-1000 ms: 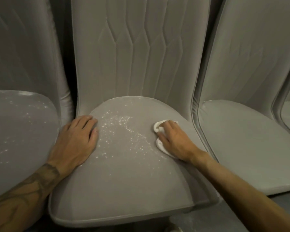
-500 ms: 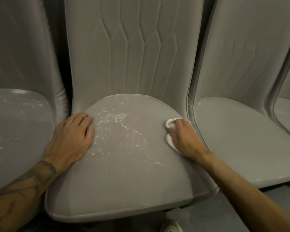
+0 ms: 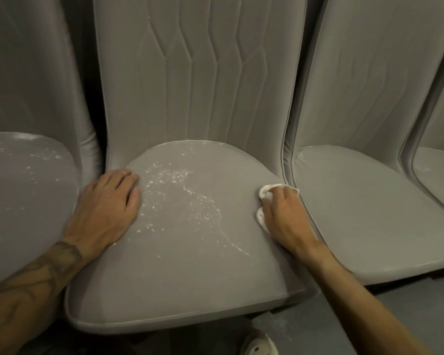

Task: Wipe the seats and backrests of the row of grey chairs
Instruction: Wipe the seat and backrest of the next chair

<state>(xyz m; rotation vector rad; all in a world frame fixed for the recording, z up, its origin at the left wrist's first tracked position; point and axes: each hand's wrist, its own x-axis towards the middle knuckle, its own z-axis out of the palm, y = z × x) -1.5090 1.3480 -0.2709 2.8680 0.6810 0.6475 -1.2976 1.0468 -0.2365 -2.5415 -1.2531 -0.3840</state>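
The right grip (image 3: 282, 213), a bare hand, lies on the right-hand edge of the middle seat (image 3: 190, 265). Its fingers and thumb are bent over a bunched white cloth (image 3: 263, 192) and clamp it against the fabric. White folds of the cloth show past the fingertips and beside the thumb; the rest is hidden under the palm.

The left grip (image 3: 105, 208) rests flat on the far-left edge of the same seat, well apart from the right grip. Its fingers are straight and close together, holding nothing. A tattooed forearm (image 3: 36, 278) runs back from it to the lower left corner.

Between the two grips a scatter of white specks (image 3: 180, 196) lies on the seat, thickest just beside the left grip's fingertips and thinning into a curved trail towards the right grip's wrist. Above both grips rises the backrest (image 3: 190, 73), stitched in long angular panels.

To the left of the left grip, the next seat (image 3: 23, 188) carries similar white specks. To the right of the right grip, just past the cloth, another seat (image 3: 369, 213) touches the middle chair's side. Beyond it shows part of one more seat (image 3: 441, 170).

Below the right forearm is grey floor (image 3: 408, 316), and the tip of a pale shoe (image 3: 258, 348) shows at the bottom edge.
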